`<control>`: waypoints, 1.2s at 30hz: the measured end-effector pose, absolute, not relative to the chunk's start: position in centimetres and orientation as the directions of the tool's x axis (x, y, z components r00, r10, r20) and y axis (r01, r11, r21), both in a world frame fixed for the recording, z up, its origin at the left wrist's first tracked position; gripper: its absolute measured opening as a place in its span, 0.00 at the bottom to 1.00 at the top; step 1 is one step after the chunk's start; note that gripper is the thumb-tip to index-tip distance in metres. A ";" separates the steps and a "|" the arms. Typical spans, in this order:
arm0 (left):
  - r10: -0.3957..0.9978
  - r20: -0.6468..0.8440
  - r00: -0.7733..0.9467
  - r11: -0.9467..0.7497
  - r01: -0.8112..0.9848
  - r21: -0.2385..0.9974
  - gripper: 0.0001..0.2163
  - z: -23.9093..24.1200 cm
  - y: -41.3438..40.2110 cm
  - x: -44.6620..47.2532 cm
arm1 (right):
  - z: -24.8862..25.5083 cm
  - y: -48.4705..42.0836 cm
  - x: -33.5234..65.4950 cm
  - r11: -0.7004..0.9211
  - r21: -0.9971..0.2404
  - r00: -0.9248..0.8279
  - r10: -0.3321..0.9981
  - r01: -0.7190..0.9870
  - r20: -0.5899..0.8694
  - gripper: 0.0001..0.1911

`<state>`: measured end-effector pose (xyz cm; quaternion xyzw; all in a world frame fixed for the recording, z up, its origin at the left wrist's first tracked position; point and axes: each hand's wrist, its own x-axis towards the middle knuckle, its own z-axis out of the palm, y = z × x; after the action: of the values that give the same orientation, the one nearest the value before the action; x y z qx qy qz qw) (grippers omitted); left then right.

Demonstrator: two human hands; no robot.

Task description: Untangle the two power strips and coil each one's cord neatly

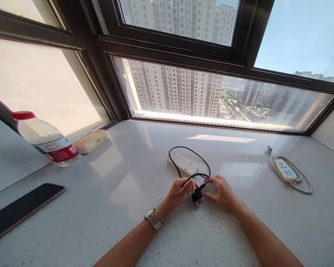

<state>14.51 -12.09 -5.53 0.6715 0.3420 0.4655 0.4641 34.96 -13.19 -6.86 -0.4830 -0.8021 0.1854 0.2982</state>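
Both our hands sit low-centre of the frame, on the white speckled stone table [105, 207]. Left hand [180, 191] is curled shut around the black power cable [189, 150] just behind its plug; metal-band wristwatch [153, 219] on that wrist. Right hand [222, 191] pinches the same cable w/ thumb + forefinger, right at the strain relief; other fingers spread, resting on the table. Black plug [197, 195] hangs between the two hands, prongs pointing down toward the table, touching or just above it, can't tell which.

Cable loops up and back from the hands, over the white rectangular power strip [182, 165] lying just behind them, centre frame. Can't tell where the cable joins the strip.

Right of frame, well apart: a 2nd white power strip w/ blue sockets [286, 171], its own white cord coiled around it, plug end at the upper left of the coil.

Left of frame: clear plastic water bottle w/ red cap and red label [48, 141], and just beside it a yellowish soft packet [91, 141] by the window frame. Lower left: dark flat phone [22, 207], lying face up near the table edge.

Top half: dark-framed window [167, 55], high-rise blocks outside.
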 end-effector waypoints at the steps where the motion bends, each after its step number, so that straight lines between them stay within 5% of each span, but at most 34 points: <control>1: 0.893 0.306 0.331 -0.331 0.020 0.943 0.30 -5.5 -12.1 14.6 | -6.8 -13.1 35.0 0.490 -0.546 -0.386 0.872 0.679 0.302 0.16; 5: 0.904 0.296 0.308 -0.308 -0.008 0.951 0.30 -5.8 -11.9 14.8 | -6.6 -12.5 36.1 0.537 -0.500 -0.431 0.844 0.679 0.320 0.09; 10: 0.904 0.271 0.331 -0.308 0.063 0.949 0.32 -6.5 -11.8 14.5 | -6.3 -12.1 39.4 0.513 -0.727 -0.373 0.852 0.457 0.367 0.05; 13: 0.893 0.243 0.378 -0.315 0.139 0.939 0.32 -6.4 -12.1 14.1 | -5.2 -12.1 41.1 0.434 -0.877 -0.149 0.900 0.208 0.410 0.15; 17: 0.861 0.201 0.467 -0.350 0.258 0.900 0.21 -4.4 -12.4 14.4 | -1.4 -11.5 41.3 0.438 -0.899 0.223 0.879 -0.025 0.422 0.21; 20: 0.861 0.339 0.378 -0.426 0.172 0.888 0.22 -1.1 -11.8 16.4 | 2.6 -11.0 39.2 0.469 -0.877 0.193 0.875 -0.103 0.445 0.20; 24: 0.860 0.484 0.164 -0.460 -0.165 0.873 0.24 4.4 -11.2 20.8 | 6.6 -11.4 34.4 0.554 -0.832 -0.037 0.832 -0.019 0.554 0.18; 27: 0.889 0.457 -0.033 -0.424 -0.435 0.794 0.20 7.9 -11.8 22.3 | 7.5 -12.1 31.3 0.639 -0.763 -0.083 0.769 0.095 0.634 0.15; 33: 0.919 0.295 -0.260 -0.389 -0.712 0.585 0.19 12.1 -13.0 16.7 | 4.6 -10.6 32.6 0.544 -0.796 -0.215 0.838 0.267 0.501 0.17; 36: 0.883 0.206 -0.423 -0.464 -0.715 0.523 0.18 13.3 -13.3 12.5 | 2.5 -8.1 36.4 0.464 -0.819 -0.191 0.886 0.338 0.422 0.22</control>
<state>12.53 -13.34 13.30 0.2317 0.1809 0.8237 0.4848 36.39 -8.14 2.47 -0.4283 -0.7147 0.2912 0.4700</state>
